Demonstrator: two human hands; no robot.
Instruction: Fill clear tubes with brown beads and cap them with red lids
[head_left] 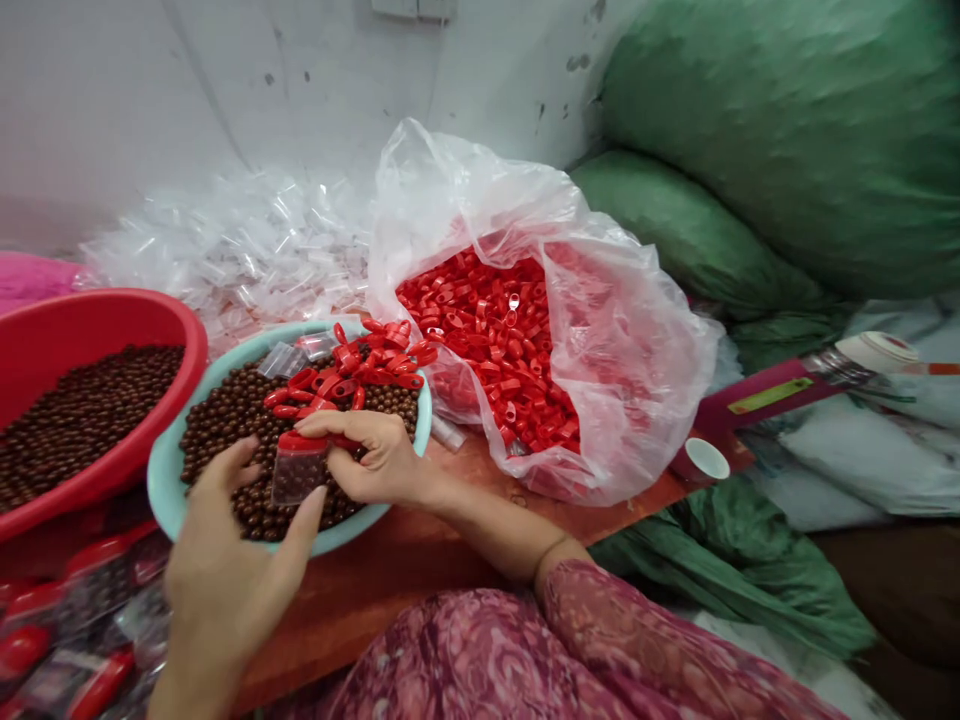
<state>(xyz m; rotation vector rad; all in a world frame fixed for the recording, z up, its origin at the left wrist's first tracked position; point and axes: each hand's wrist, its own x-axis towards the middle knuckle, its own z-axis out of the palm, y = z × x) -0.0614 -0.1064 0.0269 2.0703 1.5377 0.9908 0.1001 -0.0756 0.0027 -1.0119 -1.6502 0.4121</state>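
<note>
Scuffed, whitish wall (315, 70) closes off the back of the room, and below it I look from my remote post onto a reddish-brown surface (442, 545) that carries a light-blue basin (161, 485). Brown beads (225, 415) fill the basin, with a heap of loose red caps (360, 365) lying on them toward its back right. Over the basin's front part, my right hand (379, 455) pinches a flat clear case with a red cap (300, 480), its fingers closed on the cap end; beads show through the clear wall, though I cannot tell whether they sit inside or behind it. My left hand (232, 570), at the basin's front left, is spread wide, thumb and fingers apart on either side of the case; whether the thumb touches it I cannot tell. Left of the basin stands a red basin (196, 350) with more brown beads, and in front of that lie blurred red-capped cases (90, 620). Behind the light-blue basin rises a pile of clear plastic pieces (255, 240); just right of it slumps a translucent bag (622, 340) of red caps. Farther right of the basin are a magenta flask (772, 395) and bulging green sacks (780, 130).
</note>
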